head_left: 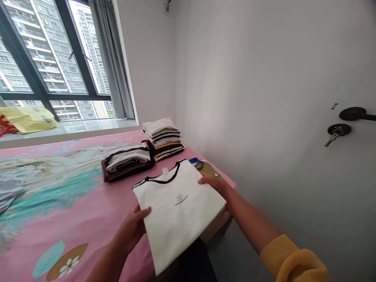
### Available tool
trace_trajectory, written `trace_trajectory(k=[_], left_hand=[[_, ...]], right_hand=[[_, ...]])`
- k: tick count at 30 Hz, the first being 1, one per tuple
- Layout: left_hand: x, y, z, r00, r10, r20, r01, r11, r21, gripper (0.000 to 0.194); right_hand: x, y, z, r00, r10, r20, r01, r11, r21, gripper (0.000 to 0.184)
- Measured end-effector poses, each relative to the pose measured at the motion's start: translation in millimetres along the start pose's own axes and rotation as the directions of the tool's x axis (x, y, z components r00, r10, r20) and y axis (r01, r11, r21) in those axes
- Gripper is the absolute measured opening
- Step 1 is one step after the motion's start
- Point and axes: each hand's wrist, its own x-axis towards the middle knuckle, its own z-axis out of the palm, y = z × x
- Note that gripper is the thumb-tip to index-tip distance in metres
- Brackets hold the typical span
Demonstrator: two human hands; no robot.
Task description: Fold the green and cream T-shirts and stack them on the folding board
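Observation:
A folded white T-shirt with a black-trimmed collar and a small dark print hangs between my hands, tilted above the bed's near edge. My left hand grips its left side, thumb on top and fingers underneath. On the opposite side, my right hand holds the edge the same way. Just behind the shirt, an olive garment with a blue part lies on the bed, partly hidden. Beyond it stand a tall stack of folded clothes and a lower stack of black and grey ones.
The pink floral bedsheet spreads to the left, with a grey cloth at its far side. A yellow bag sits on the windowsill. To the right are a white wall and a black door handle with keys below.

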Motion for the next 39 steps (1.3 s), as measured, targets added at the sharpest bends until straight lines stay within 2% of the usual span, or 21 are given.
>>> trace_trajectory(k=[4,7,12,17,21,25,27,30,33,35,39], left_hand=[[62,18,48.7,0.993,0.085,0.083,-0.096,0.986,0.138,0.069],[102,22,77.2,0.987,0.102,0.127,-0.128,0.968,0.215,0.064],[160,12,105.8,0.980,0.076,0.181,-0.126,0.951,0.281,0.057],[197,0,124.4,0.980,0.063,0.188,-0.121,0.941,0.315,0.060],[219,-28,122.6,0.984,0.024,0.178,-0.084,0.935,0.344,0.054],[233,-66,101.0,0.991,-0.122,0.054,0.084,0.887,0.455,0.053],[235,-77,91.2,0.985,-0.160,0.063,0.114,0.884,0.453,0.053],[233,-80,87.0,0.979,-0.170,0.113,0.107,0.899,0.424,0.052],[231,-74,93.5,0.987,-0.157,0.046,0.120,0.888,0.443,0.054],[232,-70,98.6,0.994,-0.108,0.010,0.091,0.880,0.466,0.053],[235,-67,98.9,1.000,0.003,0.017,-0.011,0.868,0.496,0.054]], right_hand=[[8,-42,-68,1.000,-0.026,0.014,0.026,1.000,0.004,0.062],[18,-58,-115,1.000,-0.026,0.015,0.027,1.000,-0.016,0.063],[31,-60,-177,1.000,-0.003,-0.029,0.002,0.999,-0.052,0.066],[35,-49,-217,0.993,-0.012,-0.119,0.006,0.999,-0.053,0.064],[41,-17,-241,0.980,0.036,-0.196,-0.045,0.998,-0.041,0.064],[43,35,-259,0.941,0.157,-0.298,-0.161,0.987,0.011,0.060],[41,53,-263,0.927,0.165,-0.337,-0.164,0.986,0.031,0.057],[38,63,-264,0.918,0.145,-0.368,-0.146,0.989,0.025,0.057],[39,62,-263,0.902,0.139,-0.408,-0.151,0.989,0.003,0.061],[40,63,-261,0.888,0.134,-0.439,-0.156,0.988,-0.013,0.062],[41,68,-259,0.871,0.108,-0.479,-0.145,0.989,-0.041,0.062]])
